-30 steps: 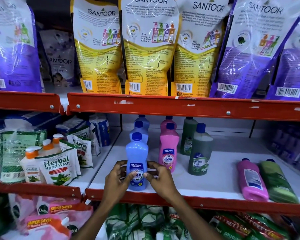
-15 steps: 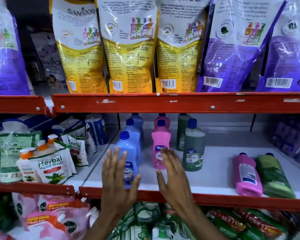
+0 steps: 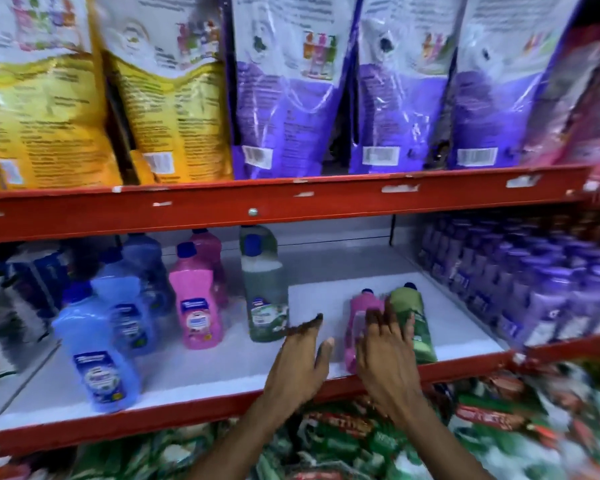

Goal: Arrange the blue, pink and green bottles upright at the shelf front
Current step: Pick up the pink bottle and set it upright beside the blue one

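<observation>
A blue bottle [image 3: 96, 355] stands upright at the front left of the white shelf [image 3: 222, 365], with more blue ones behind it. A pink bottle [image 3: 196, 306] and a dark green bottle [image 3: 264, 292] stand upright further back. Toward the right, a pink bottle [image 3: 355, 317] and a green bottle [image 3: 414, 317] lie flat side by side. My right hand [image 3: 387, 351] hovers open over both lying bottles, partly hiding the pink one. My left hand [image 3: 300, 362] is open over bare shelf just left of them.
The red rail [image 3: 187, 414] edges the shelf front. Purple bottles [image 3: 534, 289] crowd the right side. Yellow pouches [image 3: 118, 98] and purple pouches [image 3: 361, 98] hang on the shelf above. Green and red packs [image 3: 361, 441] fill the shelf below.
Both hands let go of the upright blue bottle and moved right to the two lying bottles. The view swung right with them.
</observation>
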The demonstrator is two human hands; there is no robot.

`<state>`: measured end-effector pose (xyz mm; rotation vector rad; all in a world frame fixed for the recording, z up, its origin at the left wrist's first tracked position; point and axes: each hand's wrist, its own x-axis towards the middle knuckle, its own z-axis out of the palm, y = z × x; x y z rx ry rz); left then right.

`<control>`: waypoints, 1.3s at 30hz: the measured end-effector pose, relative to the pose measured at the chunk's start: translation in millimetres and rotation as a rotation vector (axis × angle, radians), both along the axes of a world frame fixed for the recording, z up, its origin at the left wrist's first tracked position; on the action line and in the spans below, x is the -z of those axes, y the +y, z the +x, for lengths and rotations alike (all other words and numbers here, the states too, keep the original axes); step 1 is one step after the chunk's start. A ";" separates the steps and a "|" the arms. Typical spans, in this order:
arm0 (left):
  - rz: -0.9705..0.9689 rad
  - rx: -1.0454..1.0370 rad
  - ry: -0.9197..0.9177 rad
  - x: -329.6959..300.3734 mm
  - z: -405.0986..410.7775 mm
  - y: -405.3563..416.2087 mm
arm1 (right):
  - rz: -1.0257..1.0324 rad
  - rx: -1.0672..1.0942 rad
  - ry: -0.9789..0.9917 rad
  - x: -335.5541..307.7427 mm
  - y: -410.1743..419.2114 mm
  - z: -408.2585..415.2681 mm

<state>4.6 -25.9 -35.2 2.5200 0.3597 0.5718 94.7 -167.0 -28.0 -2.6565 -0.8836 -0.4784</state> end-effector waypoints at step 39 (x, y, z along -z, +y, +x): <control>-0.633 -0.162 -0.415 -6.8 -151.2 135.7 | 0.730 -0.470 0.547 -9.3 159.5 -143.4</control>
